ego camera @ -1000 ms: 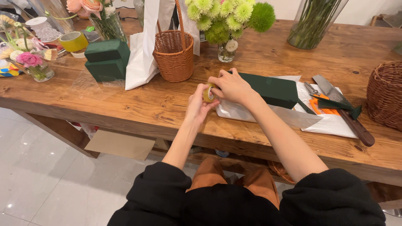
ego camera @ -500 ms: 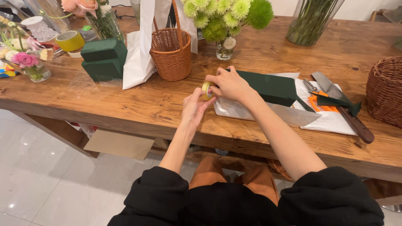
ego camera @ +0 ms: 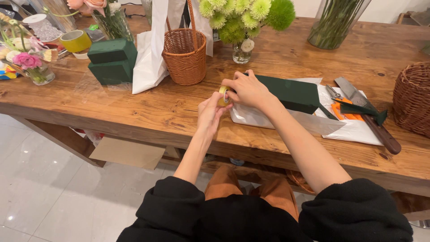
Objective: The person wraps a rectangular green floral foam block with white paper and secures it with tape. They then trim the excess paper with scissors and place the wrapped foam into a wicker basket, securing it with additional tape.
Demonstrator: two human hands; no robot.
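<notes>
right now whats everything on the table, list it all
tape roll: 1, yellow, between both hands at the table's near edge
foam block: 1, dark green, on white sheet
stacked foam blocks: 2, dark green, left
handled basket: 1, brown wicker, centre back
round basket: 1, brown wicker, right edge
knife: 1, brown handle, right
scissors: 1, orange, by knife
green flowers: bunch in small glass vase
pink flowers: glass jar, far left
table: 1, wooden
left hand: on tape
right hand: on tape
</notes>
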